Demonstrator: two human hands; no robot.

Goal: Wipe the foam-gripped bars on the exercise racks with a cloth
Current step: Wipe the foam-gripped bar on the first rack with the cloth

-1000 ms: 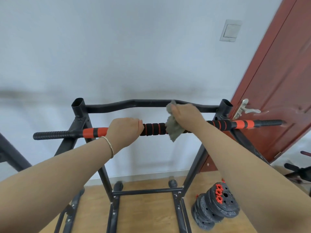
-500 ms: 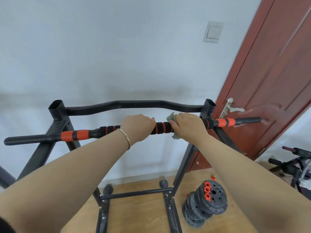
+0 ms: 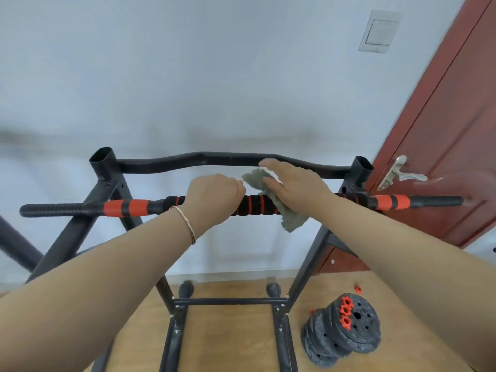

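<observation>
A black and orange foam-gripped bar (image 3: 126, 208) runs across the top of a black metal exercise rack (image 3: 104, 181). My left hand (image 3: 212, 194) grips the bar near its middle, fingers curled over it. A grey cloth (image 3: 291, 220) is draped over the bar just to the right of that hand. My right hand (image 3: 292, 183) lies on the cloth with its fingers stretched out flat, pressing it against the bar. A second curved black bar (image 3: 188, 160) runs behind, level with the fingertips.
A red-brown door (image 3: 442, 157) with a silver handle (image 3: 397, 171) stands at the right, close to the bar's end. Stacked black weight plates (image 3: 346, 331) with orange collars lie on the wooden floor beside the rack's right leg. A white wall is behind.
My right hand went from curled round the cloth on the bar to flat on top of it, and more cloth shows. The view shifted. My left hand keeps its grip.
</observation>
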